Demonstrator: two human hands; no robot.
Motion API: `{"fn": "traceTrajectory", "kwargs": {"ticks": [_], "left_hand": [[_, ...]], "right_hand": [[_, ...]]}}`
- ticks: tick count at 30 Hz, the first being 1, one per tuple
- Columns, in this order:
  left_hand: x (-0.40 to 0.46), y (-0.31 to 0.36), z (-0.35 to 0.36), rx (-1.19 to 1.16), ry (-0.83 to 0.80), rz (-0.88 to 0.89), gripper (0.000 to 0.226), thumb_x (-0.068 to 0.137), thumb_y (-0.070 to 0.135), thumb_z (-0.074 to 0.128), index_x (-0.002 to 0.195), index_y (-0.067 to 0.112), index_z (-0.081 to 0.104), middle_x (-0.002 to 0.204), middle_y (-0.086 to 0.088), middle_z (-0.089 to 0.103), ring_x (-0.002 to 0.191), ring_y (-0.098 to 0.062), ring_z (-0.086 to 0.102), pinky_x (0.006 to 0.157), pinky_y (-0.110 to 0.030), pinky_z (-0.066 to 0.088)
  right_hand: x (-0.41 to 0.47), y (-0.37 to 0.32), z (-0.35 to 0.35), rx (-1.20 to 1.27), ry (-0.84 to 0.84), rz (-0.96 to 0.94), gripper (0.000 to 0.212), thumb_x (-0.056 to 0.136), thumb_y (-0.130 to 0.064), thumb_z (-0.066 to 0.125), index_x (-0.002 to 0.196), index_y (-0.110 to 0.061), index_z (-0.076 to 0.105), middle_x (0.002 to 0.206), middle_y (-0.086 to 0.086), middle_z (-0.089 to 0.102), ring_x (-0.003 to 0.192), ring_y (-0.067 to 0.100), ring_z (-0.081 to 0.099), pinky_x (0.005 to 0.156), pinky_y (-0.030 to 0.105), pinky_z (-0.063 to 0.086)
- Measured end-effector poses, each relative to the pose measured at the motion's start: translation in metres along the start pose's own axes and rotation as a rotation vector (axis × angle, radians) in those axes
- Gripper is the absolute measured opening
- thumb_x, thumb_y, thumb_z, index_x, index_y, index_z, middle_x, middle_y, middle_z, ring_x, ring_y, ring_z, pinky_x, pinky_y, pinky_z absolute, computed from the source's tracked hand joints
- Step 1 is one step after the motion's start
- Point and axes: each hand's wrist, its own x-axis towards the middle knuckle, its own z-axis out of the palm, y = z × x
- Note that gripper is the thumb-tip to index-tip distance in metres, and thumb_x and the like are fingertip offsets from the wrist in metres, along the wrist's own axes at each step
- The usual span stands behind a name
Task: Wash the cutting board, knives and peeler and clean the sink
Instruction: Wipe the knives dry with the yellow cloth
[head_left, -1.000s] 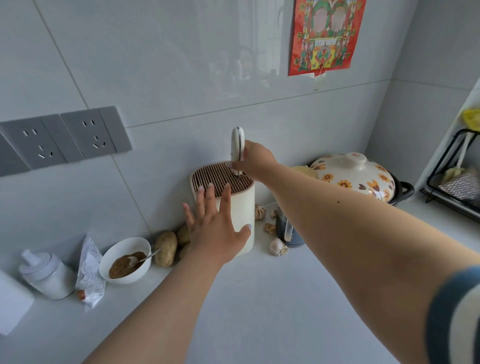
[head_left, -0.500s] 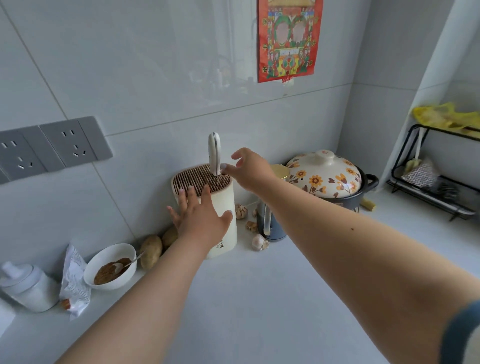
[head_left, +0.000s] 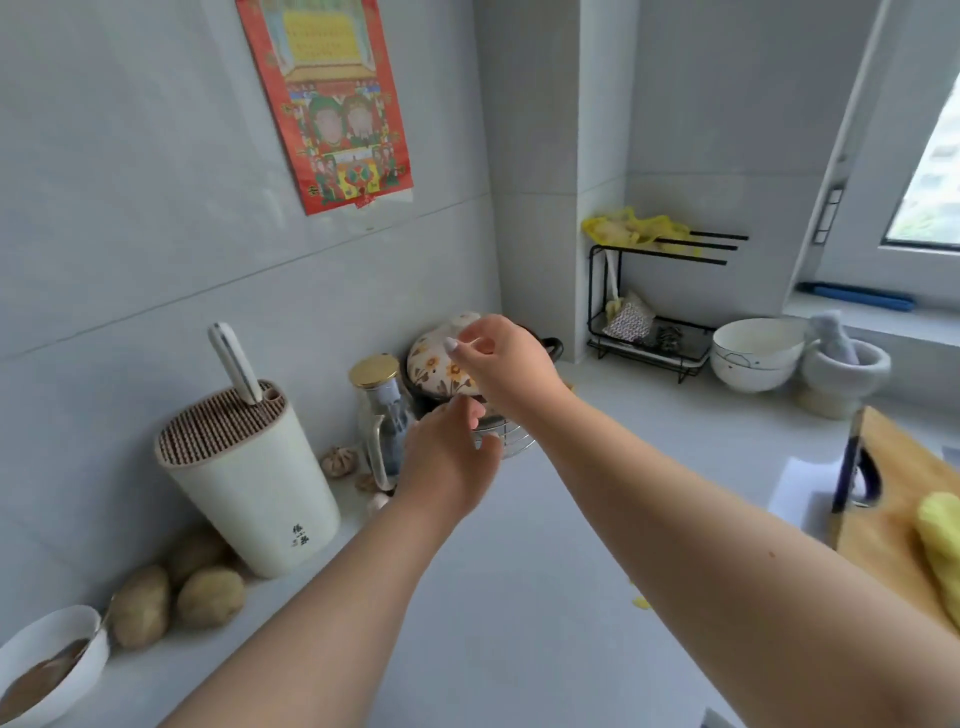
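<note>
Both hands raised over the surface (head_left: 519, 597), nothing held.
Left hand (head_left: 447, 462) and right hand (head_left: 504, 364) seen apart, fingers loosely curled; knife (head_left: 235, 362) left slotted in block (head_left: 249, 483).

White-handled knife (head_left: 235, 364): blade sunk in ribbed brown top of cream cylindrical knife holder (head_left: 249, 478), handle sticking up, tilted left, near holder's back rim. Holder upright on counter against wall tiles. Light wooden cutting board (head_left: 891, 499): at right edge, lying tilted, dark blue handle opening (head_left: 857, 480) at near-left end, yellow soft thing (head_left: 940, 551) on it.
</note>
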Motion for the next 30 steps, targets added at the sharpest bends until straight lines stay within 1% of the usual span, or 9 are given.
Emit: {"fn": "traceTrajectory", "kwargs": {"ticks": [2, 4, 9, 12, 15, 21, 26, 28, 30], "left_hand": [[-0.002, 0.025, 0.016, -0.011, -0.082, 0.049, 0.034, 0.088, 0.022, 0.052, 0.121, 0.015, 0.056, 0.120, 0.001, 0.062, 0.114, -0.018, 0.055, 0.096, -0.031, 0.042], [-0.005, 0.048, 0.034, -0.020, -0.143, 0.110, 0.033, 0.087, 0.022, 0.052, 0.119, 0.014, 0.057, 0.117, 0.001, 0.063, 0.110, -0.017, 0.057, 0.090, -0.026, 0.043], [-0.014, 0.111, 0.086, -0.072, -0.260, 0.195, 0.023, 0.090, 0.025, 0.056, 0.111, 0.017, 0.060, 0.109, 0.003, 0.063, 0.103, -0.014, 0.058, 0.087, -0.024, 0.044], [-0.022, 0.157, 0.119, -0.080, -0.334, 0.235, 0.022, 0.089, 0.025, 0.055, 0.107, 0.017, 0.064, 0.104, 0.003, 0.064, 0.099, -0.016, 0.059, 0.081, -0.023, 0.043], [-0.031, 0.202, 0.151, -0.071, -0.387, 0.273, 0.023, 0.088, 0.024, 0.054, 0.106, 0.017, 0.066, 0.101, 0.002, 0.063, 0.097, -0.017, 0.058, 0.077, -0.022, 0.041], [-0.047, 0.271, 0.229, 0.042, -0.543, 0.304, 0.033, 0.089, 0.038, 0.054, 0.106, 0.011, 0.061, 0.111, -0.007, 0.059, 0.105, -0.025, 0.053, 0.084, -0.032, 0.044], [-0.049, 0.305, 0.273, 0.252, -0.620, 0.272, 0.051, 0.095, 0.048, 0.043, 0.121, 0.007, 0.057, 0.134, -0.016, 0.044, 0.124, -0.034, 0.039, 0.104, -0.040, 0.037], [-0.051, 0.319, 0.285, 0.286, -0.640, 0.235, 0.051, 0.093, 0.044, 0.045, 0.125, 0.006, 0.057, 0.139, -0.016, 0.041, 0.129, -0.034, 0.035, 0.107, -0.041, 0.035], [-0.053, 0.331, 0.293, 0.253, -0.624, 0.251, 0.039, 0.086, 0.030, 0.049, 0.113, 0.006, 0.062, 0.128, -0.014, 0.053, 0.121, -0.033, 0.042, 0.101, -0.042, 0.041]], "right_hand": [[-0.015, 0.018, -0.029, 0.047, 0.058, 0.043, 0.026, 0.092, -0.042, 0.056, 0.105, -0.019, 0.061, 0.089, -0.009, 0.062, 0.081, 0.011, 0.060, 0.067, 0.024, 0.045], [-0.030, 0.040, -0.057, 0.096, 0.108, 0.108, 0.020, 0.092, -0.039, 0.056, 0.096, -0.021, 0.061, 0.082, -0.012, 0.061, 0.072, 0.010, 0.060, 0.068, 0.027, 0.046], [-0.070, 0.107, -0.129, 0.172, 0.311, 0.278, 0.018, 0.089, -0.040, 0.059, 0.084, -0.023, 0.062, 0.078, -0.006, 0.064, 0.076, 0.014, 0.058, 0.073, 0.032, 0.046], [-0.098, 0.148, -0.178, 0.187, 0.424, 0.383, 0.020, 0.090, -0.038, 0.059, 0.086, -0.018, 0.063, 0.076, -0.003, 0.064, 0.070, 0.014, 0.057, 0.069, 0.031, 0.044], [-0.126, 0.187, -0.225, 0.163, 0.496, 0.468, 0.024, 0.091, -0.038, 0.058, 0.091, -0.014, 0.065, 0.077, -0.001, 0.065, 0.075, 0.017, 0.059, 0.071, 0.034, 0.047], [-0.189, 0.252, -0.302, 0.095, 0.608, 0.644, 0.021, 0.093, -0.037, 0.056, 0.091, -0.018, 0.064, 0.085, 0.000, 0.066, 0.084, 0.020, 0.063, 0.076, 0.034, 0.049], [-0.227, 0.283, -0.329, 0.063, 0.569, 0.754, 0.024, 0.095, -0.037, 0.051, 0.089, -0.016, 0.060, 0.079, -0.002, 0.062, 0.076, 0.017, 0.056, 0.065, 0.030, 0.042], [-0.239, 0.293, -0.337, 0.083, 0.563, 0.788, 0.029, 0.096, -0.037, 0.050, 0.091, -0.012, 0.062, 0.079, 0.000, 0.062, 0.078, 0.019, 0.056, 0.071, 0.033, 0.043], [-0.248, 0.303, -0.342, 0.127, 0.566, 0.819, 0.037, 0.097, -0.038, 0.047, 0.096, -0.006, 0.064, 0.080, 0.003, 0.061, 0.077, 0.019, 0.055, 0.074, 0.035, 0.045]]}}
